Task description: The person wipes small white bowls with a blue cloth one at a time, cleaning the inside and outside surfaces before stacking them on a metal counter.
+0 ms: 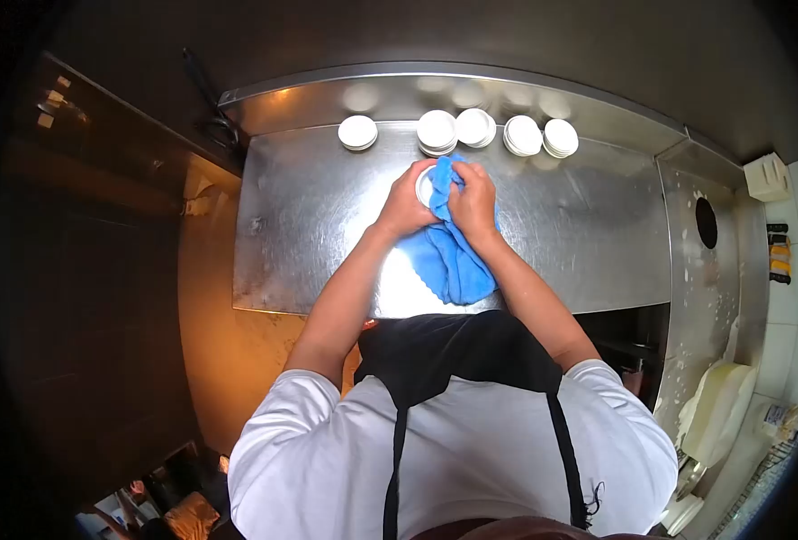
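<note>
My left hand (405, 205) is wrapped round a small white dish (425, 187), held above the steel counter. Against the dish's right side, my right hand (473, 205) grips a blue cloth (457, 261), whose loose end hangs down onto the counter toward my apron. Part of the dish is hidden by the cloth and fingers. Just beyond my hands stand several stacks of small white dishes: one stack (437, 130) directly behind, another stack (476, 128) beside it, a stack (523, 135) and a stack (561, 138) farther right, and a stack (357, 132) to the left.
The steel counter (588, 234) has a raised back edge. To the right, a wet steel surface (700, 297) has a round dark hole (706, 223). Yellow-and-black objects (779, 252) are at the right wall. A long black-handled tool (208, 99) is at the back left corner.
</note>
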